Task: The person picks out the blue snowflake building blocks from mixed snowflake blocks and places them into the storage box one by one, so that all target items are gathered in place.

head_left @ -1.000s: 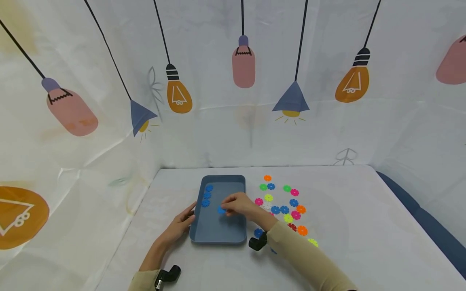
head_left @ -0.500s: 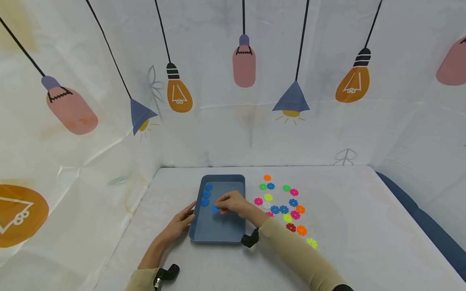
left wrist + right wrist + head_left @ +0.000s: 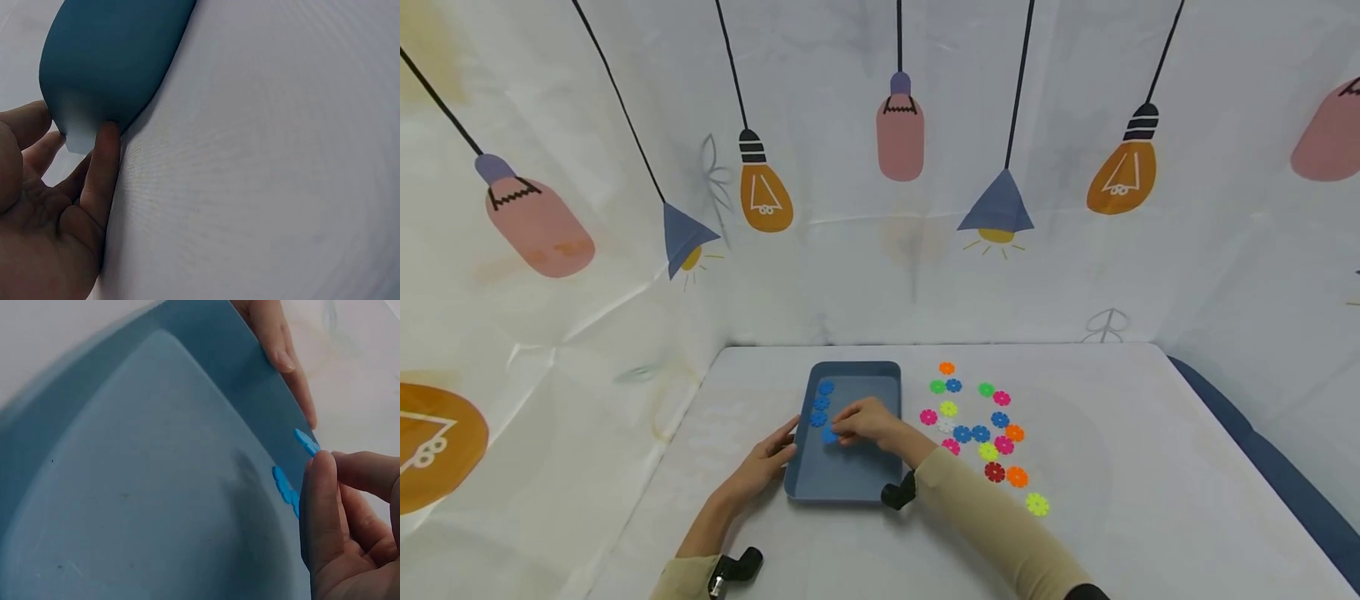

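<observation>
Disc [image 3: 829, 435] pinched by right hand [image 3: 865, 421] over tray [image 3: 850, 479] | left hand [image 3: 769, 461] open, touching tray edge

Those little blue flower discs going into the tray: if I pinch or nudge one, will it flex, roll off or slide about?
The blue disc pinched by the right hand looks thin, rigid plastic, so probably stiff and light. The discs in the tray lie flat, so rolling seems unlikely; on the tray's smooth floor a nudged one may slide. The left hand rests against the tray's side, perhaps steadying it.
</observation>
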Motion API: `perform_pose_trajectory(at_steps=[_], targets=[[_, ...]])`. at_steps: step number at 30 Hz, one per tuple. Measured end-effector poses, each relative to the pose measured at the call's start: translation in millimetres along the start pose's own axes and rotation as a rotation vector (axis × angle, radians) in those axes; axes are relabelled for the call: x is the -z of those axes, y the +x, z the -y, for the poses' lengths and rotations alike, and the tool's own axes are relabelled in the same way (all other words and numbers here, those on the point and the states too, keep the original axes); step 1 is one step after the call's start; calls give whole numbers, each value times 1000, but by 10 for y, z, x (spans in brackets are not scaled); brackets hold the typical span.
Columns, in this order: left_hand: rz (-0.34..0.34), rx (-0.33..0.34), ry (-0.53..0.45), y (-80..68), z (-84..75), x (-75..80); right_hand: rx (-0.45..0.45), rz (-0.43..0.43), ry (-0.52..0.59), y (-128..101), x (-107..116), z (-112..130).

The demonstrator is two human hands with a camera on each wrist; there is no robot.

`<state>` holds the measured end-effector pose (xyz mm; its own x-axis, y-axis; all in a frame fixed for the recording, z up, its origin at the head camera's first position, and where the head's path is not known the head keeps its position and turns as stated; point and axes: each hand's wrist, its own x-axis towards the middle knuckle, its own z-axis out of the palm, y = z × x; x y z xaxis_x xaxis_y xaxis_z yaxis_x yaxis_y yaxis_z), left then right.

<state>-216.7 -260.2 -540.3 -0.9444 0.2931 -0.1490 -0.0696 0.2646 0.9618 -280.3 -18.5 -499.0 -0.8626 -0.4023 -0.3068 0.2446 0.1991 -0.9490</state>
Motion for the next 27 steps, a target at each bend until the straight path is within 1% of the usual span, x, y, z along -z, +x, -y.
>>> perform_pose_trajectory(at_steps=[9, 13, 16, 20, 27], targets=[[-1, -13, -12, -32, -31, -8, 15, 30, -8, 60, -54, -5], [5, -9, 2, -18, -32, -13, 3, 40, -12, 84, -56, -11], [8, -18, 10, -13, -39, -15, -6, 40, -9, 102, -60, 0], [8, -26, 1, -5, -45, -17, -8, 39, -5, 131, -64, 9], [12, -20, -7, -32, -21, -14, -33, 42, -9, 167, -99, 16]])
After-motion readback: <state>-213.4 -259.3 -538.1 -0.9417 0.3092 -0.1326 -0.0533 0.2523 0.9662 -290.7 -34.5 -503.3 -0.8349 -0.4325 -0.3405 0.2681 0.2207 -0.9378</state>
